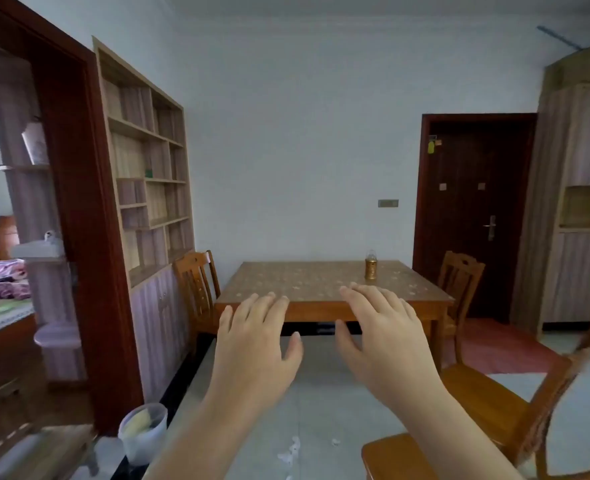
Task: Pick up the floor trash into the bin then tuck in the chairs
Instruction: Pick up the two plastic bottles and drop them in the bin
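**Two bare hands and forearms**

The left hand (pixel 252 344) and right hand (pixel 383 337) wear no gloves, rings or watch. Both forearms are uncovered, with no sleeve showing. Fingernails are short and unpainted.

1. You have a single view, worn on your head, standing height, facing the brown patterned-top wooden dining table (pixel 321 282) across the room.
2. The table sits at mid-distance, centred, ahead of you.
3. Nearest the lens, below the table's front edge, grey tiled floor (pixel 321 403) fills the lower frame.
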Available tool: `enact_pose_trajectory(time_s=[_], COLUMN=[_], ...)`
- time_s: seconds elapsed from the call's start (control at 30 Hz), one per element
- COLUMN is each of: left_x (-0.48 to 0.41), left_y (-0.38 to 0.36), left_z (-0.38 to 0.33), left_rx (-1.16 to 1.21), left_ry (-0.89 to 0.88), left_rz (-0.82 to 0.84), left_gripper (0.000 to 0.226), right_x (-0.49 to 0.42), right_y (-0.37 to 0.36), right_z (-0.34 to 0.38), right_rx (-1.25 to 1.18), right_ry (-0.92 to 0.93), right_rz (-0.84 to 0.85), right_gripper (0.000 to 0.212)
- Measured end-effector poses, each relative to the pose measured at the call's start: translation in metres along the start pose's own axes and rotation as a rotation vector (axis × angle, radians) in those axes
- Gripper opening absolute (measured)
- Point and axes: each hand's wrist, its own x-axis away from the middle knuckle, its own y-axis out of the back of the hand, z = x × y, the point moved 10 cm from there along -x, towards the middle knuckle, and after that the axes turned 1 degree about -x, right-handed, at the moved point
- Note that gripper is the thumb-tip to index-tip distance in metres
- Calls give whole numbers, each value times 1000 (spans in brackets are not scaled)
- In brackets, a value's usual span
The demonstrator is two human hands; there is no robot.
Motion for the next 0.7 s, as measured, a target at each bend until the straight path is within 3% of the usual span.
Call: enact_pose_trajectory(time_s=[0.3, 0.7], left_x=[-37, -85], left_y=[-60, -166], left_z=[104, 221], left_rx=[62, 139], left_ry=[4, -8], left_rz=[-43, 131], left_gripper=[49, 52], right_x=[-25, -29], right_y=[-113, -278], right_z=[40, 68], right_rx=[32, 57], right_ry=[28, -36], right_rz=[-3, 166], right_gripper=[38, 40])
